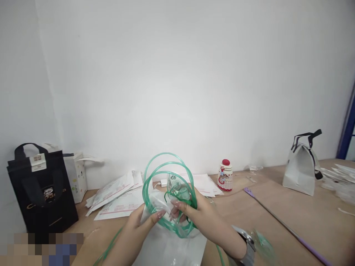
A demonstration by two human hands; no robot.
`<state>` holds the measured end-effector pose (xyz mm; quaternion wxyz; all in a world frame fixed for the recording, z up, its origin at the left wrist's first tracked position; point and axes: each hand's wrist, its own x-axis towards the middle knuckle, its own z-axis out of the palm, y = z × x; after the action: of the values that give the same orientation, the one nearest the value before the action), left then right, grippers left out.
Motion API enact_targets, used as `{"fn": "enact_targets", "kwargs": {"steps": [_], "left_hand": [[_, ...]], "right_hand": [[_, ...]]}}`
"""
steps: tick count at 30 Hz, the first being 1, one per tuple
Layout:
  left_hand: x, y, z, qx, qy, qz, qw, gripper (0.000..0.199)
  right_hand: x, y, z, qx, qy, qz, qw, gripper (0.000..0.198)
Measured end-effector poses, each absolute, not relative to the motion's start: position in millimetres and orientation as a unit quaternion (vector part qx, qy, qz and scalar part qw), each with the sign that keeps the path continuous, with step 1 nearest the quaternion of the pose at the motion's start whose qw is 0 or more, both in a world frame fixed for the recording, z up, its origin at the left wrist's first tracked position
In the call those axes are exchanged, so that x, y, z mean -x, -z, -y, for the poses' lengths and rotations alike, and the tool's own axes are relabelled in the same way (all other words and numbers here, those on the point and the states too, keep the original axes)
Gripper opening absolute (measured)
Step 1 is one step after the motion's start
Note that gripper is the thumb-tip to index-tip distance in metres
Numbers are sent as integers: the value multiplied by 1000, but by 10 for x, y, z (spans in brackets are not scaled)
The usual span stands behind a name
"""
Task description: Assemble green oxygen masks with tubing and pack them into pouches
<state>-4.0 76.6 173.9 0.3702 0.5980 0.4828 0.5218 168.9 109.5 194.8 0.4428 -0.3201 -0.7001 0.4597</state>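
Observation:
A coil of clear green tubing (166, 154) is held up in front of me, with a clear oxygen or nebulizer mask (177, 181) inside its loops. My left hand (148, 218) grips the left side of the coil, its thumb over the tubing and some clear plastic. My right hand (190, 210) is closed around the coil's right side and the mask's lower part, the thumb and fingers pinching near its green strap. Below both hands is a white and clear packet (172, 245). Loose tubing hangs past my left forearm. Some fingers are hidden behind the coil.
Flat printed packets (119, 203) lie at the back left, beside a black bag (51, 192). A white and red bottle (225, 177) stands at the back. A purple-handled back scratcher (277, 218), a pale bag (301, 170) and clear plastic (262, 242) are on the right.

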Motion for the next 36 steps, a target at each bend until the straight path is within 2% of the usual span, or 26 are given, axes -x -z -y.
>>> {"fn": "enact_targets", "kwargs": {"steps": [5, 8, 12, 18, 22, 26, 30, 33, 36], "left_hand": [[123, -1825, -744, -622, -517, -459, 367, 29], [119, -1839, -724, -631, -512, -443, 378, 28], [59, -1771, -737, -631, -522, -448, 359, 28], [1, -1693, -777, -641, -530, -430, 351, 29], [52, -1708, -809, -630, -541, -425, 361, 25], [117, -1752, -797, -608, -554, -463, 331, 21], [174, -1818, -722, -569, -562, -483, 357, 22], [176, -1874, -645, -569, -547, -463, 402, 22], [129, -1928, -572, -585, -532, -456, 409, 26]], "right_hand": [[-1852, -1974, -1102, 263, -423, 767, 404, 17], [-1864, -2002, -1112, 292, -430, 764, 383, 20], [-1836, -2004, -1171, 338, -454, 763, 312, 24], [-1830, -1912, -1348, 313, -432, 816, 223, 28], [-1814, -1877, -1428, 333, -424, 806, 245, 27], [-1888, -1927, -1408, 284, -471, 779, 302, 50], [-2031, -1973, -1397, 220, -577, 734, 282, 36], [-2061, -1972, -1401, 252, -594, 716, 266, 28], [-2006, -1970, -1390, 286, -604, 684, 292, 29]]}}
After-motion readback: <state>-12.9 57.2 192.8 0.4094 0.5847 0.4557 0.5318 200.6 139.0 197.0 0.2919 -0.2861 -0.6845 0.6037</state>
